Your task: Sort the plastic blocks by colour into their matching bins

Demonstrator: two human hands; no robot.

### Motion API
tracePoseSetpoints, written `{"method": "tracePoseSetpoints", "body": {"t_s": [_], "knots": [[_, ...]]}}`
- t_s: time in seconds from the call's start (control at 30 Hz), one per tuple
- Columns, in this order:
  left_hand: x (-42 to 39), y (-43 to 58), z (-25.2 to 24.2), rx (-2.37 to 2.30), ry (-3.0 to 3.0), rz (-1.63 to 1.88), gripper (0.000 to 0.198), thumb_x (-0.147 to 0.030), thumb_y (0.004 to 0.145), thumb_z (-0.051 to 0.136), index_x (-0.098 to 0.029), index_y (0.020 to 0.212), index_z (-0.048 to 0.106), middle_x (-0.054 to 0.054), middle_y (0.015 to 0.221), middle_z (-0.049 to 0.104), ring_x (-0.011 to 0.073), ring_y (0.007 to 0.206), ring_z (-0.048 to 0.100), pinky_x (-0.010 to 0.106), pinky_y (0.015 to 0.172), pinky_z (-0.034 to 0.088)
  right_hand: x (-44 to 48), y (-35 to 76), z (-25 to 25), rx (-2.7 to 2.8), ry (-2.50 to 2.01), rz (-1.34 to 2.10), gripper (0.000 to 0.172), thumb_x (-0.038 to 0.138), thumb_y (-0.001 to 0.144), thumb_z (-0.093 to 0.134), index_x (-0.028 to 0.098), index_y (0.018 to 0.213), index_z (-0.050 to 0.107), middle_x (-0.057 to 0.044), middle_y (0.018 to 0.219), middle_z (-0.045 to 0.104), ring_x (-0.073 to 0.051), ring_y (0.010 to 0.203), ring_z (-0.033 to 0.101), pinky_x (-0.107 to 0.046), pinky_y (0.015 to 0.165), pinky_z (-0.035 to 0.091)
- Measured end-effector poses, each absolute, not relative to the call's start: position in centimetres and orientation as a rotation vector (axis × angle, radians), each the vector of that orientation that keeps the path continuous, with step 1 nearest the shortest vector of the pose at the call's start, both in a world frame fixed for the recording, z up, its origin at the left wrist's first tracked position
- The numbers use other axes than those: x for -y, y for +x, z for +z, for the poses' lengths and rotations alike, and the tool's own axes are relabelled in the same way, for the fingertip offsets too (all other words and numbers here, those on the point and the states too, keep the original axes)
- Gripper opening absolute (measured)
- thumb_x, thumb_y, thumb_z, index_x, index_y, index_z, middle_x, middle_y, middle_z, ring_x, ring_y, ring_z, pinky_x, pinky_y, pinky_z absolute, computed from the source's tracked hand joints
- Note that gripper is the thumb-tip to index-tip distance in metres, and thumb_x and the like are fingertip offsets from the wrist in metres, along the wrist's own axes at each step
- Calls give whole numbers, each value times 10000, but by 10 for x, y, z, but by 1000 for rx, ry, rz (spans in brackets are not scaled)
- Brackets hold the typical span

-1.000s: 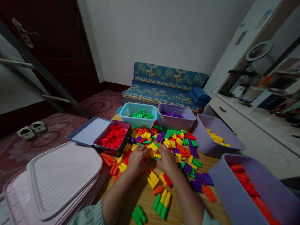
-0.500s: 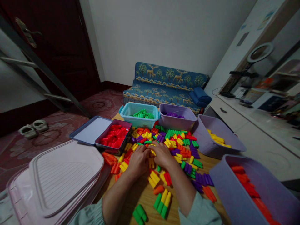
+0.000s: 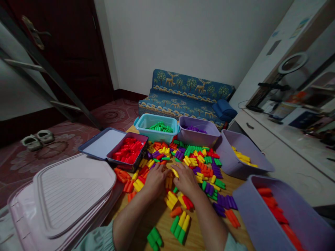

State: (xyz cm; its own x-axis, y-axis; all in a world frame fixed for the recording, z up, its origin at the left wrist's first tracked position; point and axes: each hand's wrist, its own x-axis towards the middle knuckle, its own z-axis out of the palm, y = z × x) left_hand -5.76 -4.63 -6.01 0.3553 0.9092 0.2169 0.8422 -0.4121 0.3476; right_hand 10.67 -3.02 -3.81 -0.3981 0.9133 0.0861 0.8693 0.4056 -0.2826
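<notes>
Over the middle of the wooden table (image 3: pixel 142 223), my left hand (image 3: pixel 156 179) has its fingers curled inward, and what they hold, if anything, is hidden. Beside it, my right hand (image 3: pixel 185 178) pinches a yellow plastic building block (image 3: pixel 175 172) between thumb and fingers. A small gap separates the two hands, where a few yellow-orange blocks (image 3: pixel 169 182) lie. Finger-shaped blocks in red, orange, yellow, green and purple spread around both hands, many in joined rows. Nearer me lie a green-and-yellow block row (image 3: pixel 180 226) and a green block piece (image 3: pixel 154 238).
Around the table stand a hinged box of red blocks (image 3: pixel 142 157), a turquoise bin of green blocks (image 3: pixel 157 136), a purple-block bin (image 3: pixel 199 137), a yellow-block bin (image 3: pixel 230 162) and an orange-red-block bin (image 3: pixel 256 223). Pale lids (image 3: pixel 73 191) are stacked at left. A patterned sofa (image 3: pixel 183 94) stands behind.
My hands have moved apart from each other, and the right has shifted slightly nearer me. A yellow block now shows clearly in the right hand's fingers.
</notes>
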Motion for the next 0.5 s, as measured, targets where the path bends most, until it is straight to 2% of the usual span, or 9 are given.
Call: {"method": "tracePoseSetpoints", "body": {"t_s": [0.1,0.2,0.27,0.33,0.4,0.5], "knots": [[48,-58,-59,-1602,2421,610,368,-124,785,491,-223,1104,643,120,1123,577,256,978,516,390,868,418,34,111,-43,2344,-1578,302,561,109,718,478,234,1258,560,-62,1319,534,-225,1192,479,-384,1044,337],[48,-60,-57,-1533,2375,695,375,-115,705,553,-214,1049,666,102,1009,598,250,945,528,378,846,428,34,116,-49,2134,-1580,366,532,96,737,434,210,1239,563,-80,1237,582,-212,1128,537,-370,1012,383],[48,-62,-55,-1464,2297,818,390,-113,677,572,-211,1042,671,93,1007,601,241,957,536,365,850,434,34,120,-51,1919,-1549,456,459,122,762,430,184,1192,578,-94,1182,610,-216,1103,560,-368,990,410],[47,-63,-52,-1415,2139,997,377,-134,686,582,-192,1048,667,95,1040,600,229,980,546,354,864,439,35,123,-49,1692,-1496,620,353,203,799,466,169,1126,592,-94,1097,649,-224,1018,606,-368,919,466],[45,-61,-48,-1366,1888,1141,340,-196,709,603,-167,1043,662,99,1049,611,220,968,566,343,849,454,39,124,-44,1514,-1418,841,311,299,806,522,168,1077,600,-70,980,683,-218,855,649,-351,792,517],[46,-57,-42,-1192,1391,1150,375,-358,765,591,-161,1082,630,91,1012,643,192,840,605,293,700,481,49,121,-32,1363,-1282,1125,315,363,769,608,171,1018,629,-33,886,695,-183,698,643,-302,682,521]]}}
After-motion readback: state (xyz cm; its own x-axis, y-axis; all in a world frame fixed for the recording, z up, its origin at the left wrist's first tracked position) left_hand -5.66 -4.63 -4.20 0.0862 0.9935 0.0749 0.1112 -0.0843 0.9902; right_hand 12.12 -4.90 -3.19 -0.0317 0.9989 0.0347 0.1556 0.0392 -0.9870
